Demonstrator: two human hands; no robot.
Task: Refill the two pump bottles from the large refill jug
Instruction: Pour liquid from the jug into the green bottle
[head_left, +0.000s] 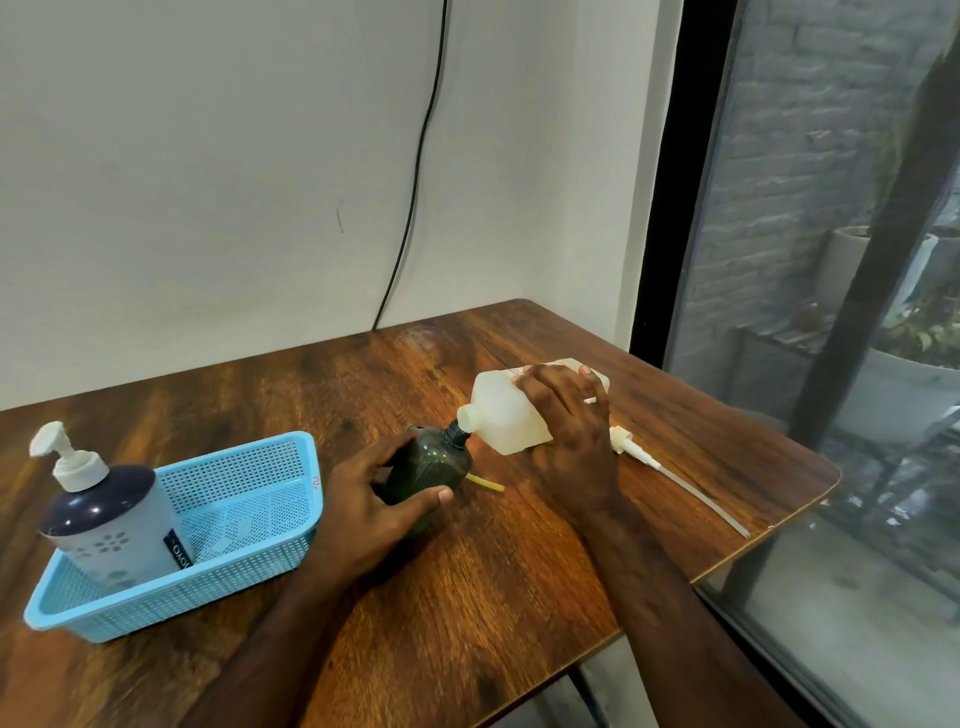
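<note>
A dark green bottle (434, 465) stands uncapped mid-table, with my left hand (374, 499) wrapped around its left side. My right hand (571, 426) grips the translucent white refill jug (501, 410), tipped over so that its spout touches the green bottle's neck. A white pump head with a long dip tube (654, 465) lies on the table to the right of the jug. A second pump bottle (111, 519), pale blue with a dark top and a white pump on, stands in the blue basket (249, 566) at the left.
A short yellow tube piece (485, 484) lies just right of the green bottle. The wooden table's right edge (769, 535) runs beside a large window. A black cable (415, 182) hangs down the wall behind.
</note>
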